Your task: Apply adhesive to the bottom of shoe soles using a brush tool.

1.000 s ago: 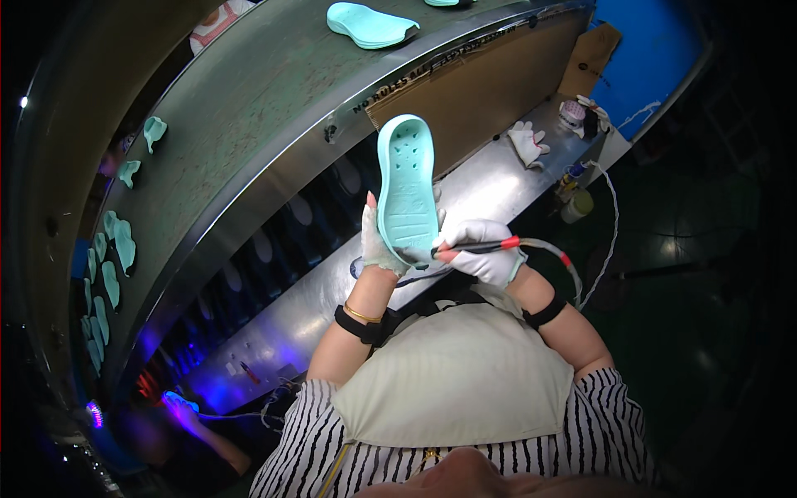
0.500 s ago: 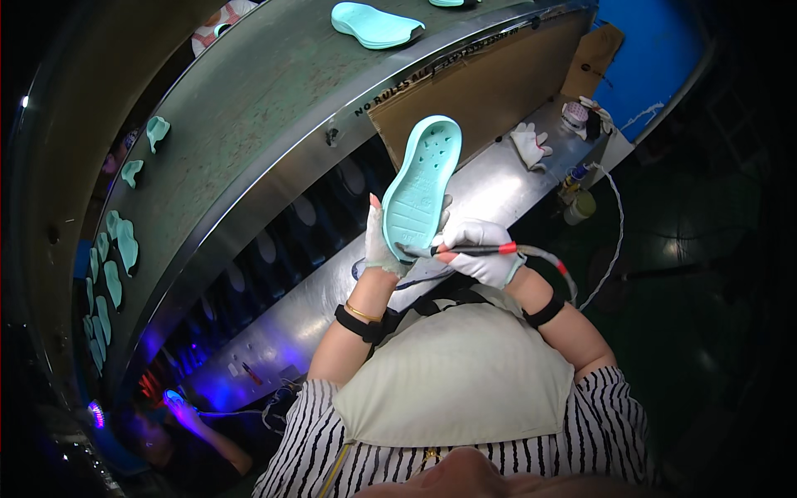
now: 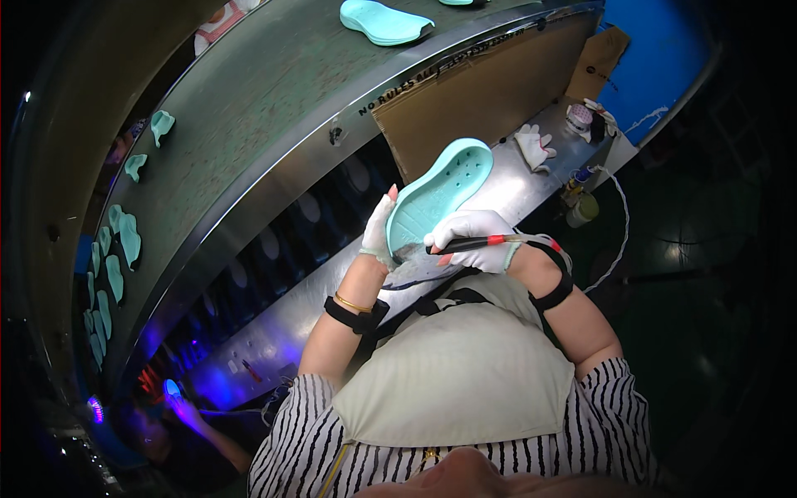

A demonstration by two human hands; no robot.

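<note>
A turquoise shoe sole (image 3: 432,187) is held tilted over the metal bench, its hollow side toward me and its holed end pointing up and right. My left hand (image 3: 378,232), in a white fingertipless glove, grips its lower left edge with the thumb along the rim. In my gloved right hand (image 3: 477,226) is a brush (image 3: 469,245) with a black handle, red bands and a thin hose running off past my forearm. Its grey, blurred bristle end lies at the sole's lower end; whether it touches cannot be made out. My left fingers behind the sole are hidden.
Beyond the bench (image 3: 324,282) runs a curved green conveyor belt (image 3: 249,100) bearing several turquoise soles (image 3: 386,22). A cardboard sheet (image 3: 448,120) leans at the belt's side. A white glove (image 3: 534,148) and tape roll (image 3: 579,119) lie right. Another person's hand (image 3: 184,408) holds a sole under violet light.
The sole has tipped and swung, its upper end moving right and down. My right hand has moved slightly up and left with the brush, now covering part of the sole's right edge.
</note>
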